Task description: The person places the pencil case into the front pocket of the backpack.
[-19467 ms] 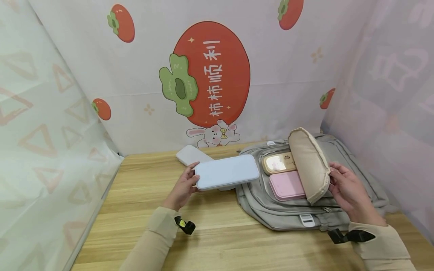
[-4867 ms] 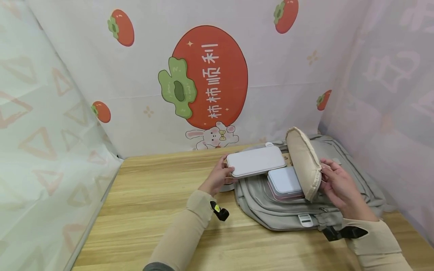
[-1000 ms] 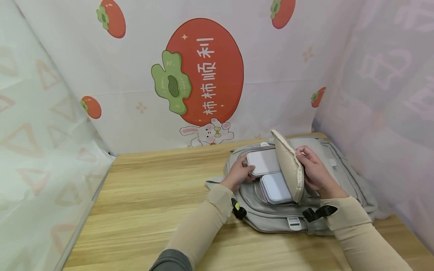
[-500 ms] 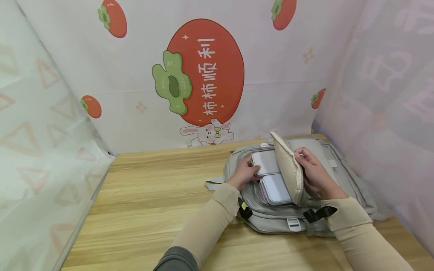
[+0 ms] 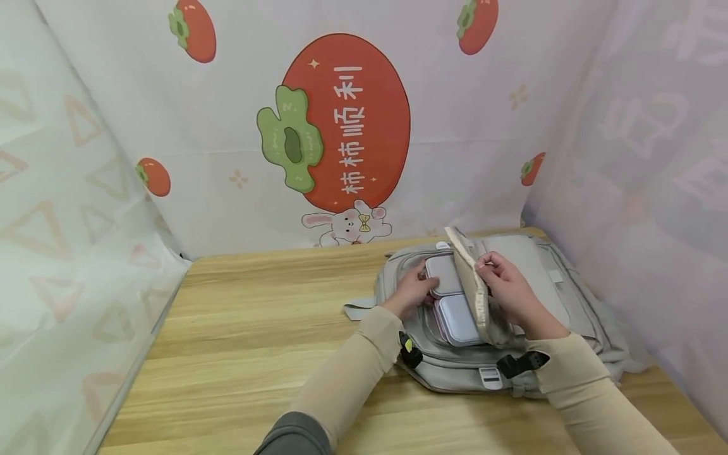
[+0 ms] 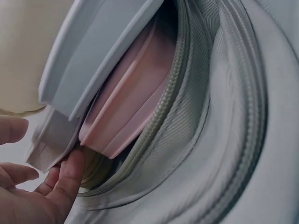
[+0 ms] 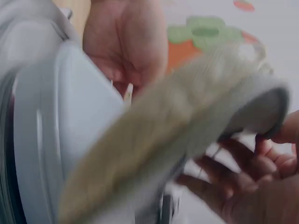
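My left hand (image 5: 411, 292) grips the near end of a flat white hard case (image 5: 445, 275), whose far part lies under the flap of a grey backpack's open front pocket. My right hand (image 5: 512, 291) pinches the edge of that beige-lined flap (image 5: 469, 284) and holds it raised. Beside the white case, a light blue case (image 5: 459, 319) sticks out of the pocket. In the left wrist view a pink case (image 6: 126, 102) lies under the blue one, and a yellowish thing (image 6: 96, 168) shows low in the pocket. The right wrist view is blurred.
The grey backpack (image 5: 523, 246) lies flat on the wooden table (image 5: 244, 328), with a strap (image 5: 359, 308) reaching left and a white buckle (image 5: 490, 378) at the front. A printed cloth (image 5: 455, 177) hangs behind; further cloths hang at both sides.
Over the last second the white case has slid right, deeper under the flap, with my left hand. My right hand and the flap have shifted left. Earlier, the blue case was in my left hand.
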Action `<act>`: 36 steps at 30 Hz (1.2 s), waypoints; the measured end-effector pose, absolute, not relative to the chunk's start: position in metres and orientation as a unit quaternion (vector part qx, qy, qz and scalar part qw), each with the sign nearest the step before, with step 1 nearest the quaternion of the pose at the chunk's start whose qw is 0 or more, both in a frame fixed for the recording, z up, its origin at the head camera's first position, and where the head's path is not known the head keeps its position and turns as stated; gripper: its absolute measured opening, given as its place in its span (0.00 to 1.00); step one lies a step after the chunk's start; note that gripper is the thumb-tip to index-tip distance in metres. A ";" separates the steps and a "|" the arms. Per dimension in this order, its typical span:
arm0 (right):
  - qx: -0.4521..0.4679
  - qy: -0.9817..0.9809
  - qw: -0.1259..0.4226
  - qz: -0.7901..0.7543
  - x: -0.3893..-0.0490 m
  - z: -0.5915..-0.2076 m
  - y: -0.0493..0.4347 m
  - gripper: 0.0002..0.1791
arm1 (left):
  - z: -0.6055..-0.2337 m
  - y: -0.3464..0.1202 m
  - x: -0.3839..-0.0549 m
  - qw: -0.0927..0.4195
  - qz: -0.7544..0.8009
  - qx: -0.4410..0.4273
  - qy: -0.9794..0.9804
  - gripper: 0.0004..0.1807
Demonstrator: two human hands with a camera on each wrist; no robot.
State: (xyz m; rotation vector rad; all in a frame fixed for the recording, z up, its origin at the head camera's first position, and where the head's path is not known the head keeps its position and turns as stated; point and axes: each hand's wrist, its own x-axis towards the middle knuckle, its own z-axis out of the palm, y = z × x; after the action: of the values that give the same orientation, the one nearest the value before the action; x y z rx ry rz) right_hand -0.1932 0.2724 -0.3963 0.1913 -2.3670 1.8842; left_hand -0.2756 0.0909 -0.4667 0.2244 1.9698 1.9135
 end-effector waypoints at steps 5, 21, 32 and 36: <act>0.082 -0.884 0.102 0.449 -0.191 -0.399 0.246 0.06 | -0.467 0.071 -0.268 0.189 0.694 0.066 0.692 0.32; 0.146 -0.950 0.123 0.248 -0.188 -0.427 0.197 0.11 | -0.477 -0.041 -0.216 0.169 0.729 0.049 0.661 0.26; 0.171 -0.948 0.196 0.183 -0.190 -0.458 0.202 0.11 | -0.490 -0.071 -0.191 0.173 0.729 0.026 0.662 0.26; 0.183 -0.947 0.196 0.176 -0.197 -0.466 0.206 0.12 | -0.490 -0.074 -0.188 0.172 0.723 0.021 0.669 0.27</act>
State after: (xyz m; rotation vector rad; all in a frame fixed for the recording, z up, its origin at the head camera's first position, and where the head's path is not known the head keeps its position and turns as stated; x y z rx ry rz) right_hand -0.1975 0.2064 -0.4663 0.5125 -2.6534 0.4925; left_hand -0.1880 -0.0739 -0.4903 0.0595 1.8993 2.0510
